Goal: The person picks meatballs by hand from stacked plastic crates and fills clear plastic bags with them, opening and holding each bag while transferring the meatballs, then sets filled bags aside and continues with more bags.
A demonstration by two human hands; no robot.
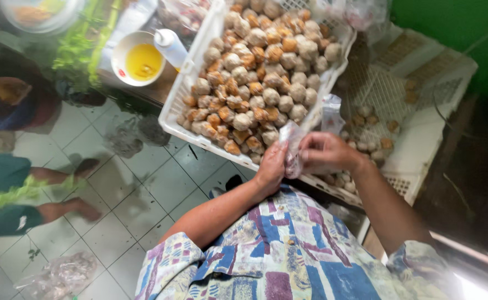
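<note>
We hold a small clear plastic bag (293, 149) between both hands just in front of the near rim of a white slotted tray (172, 114) heaped with round tan and brown balls (258, 66): our left hand (271, 165) is curled around the bag's lower left side and our right hand (326, 153) pinches its right edge with bent fingers. To the tray's left stand a white bowl of yellow liquid (139, 60) and a white squeeze bottle (171, 49), and to its right a second white tray (416, 139) holds only a few balls.
</note>
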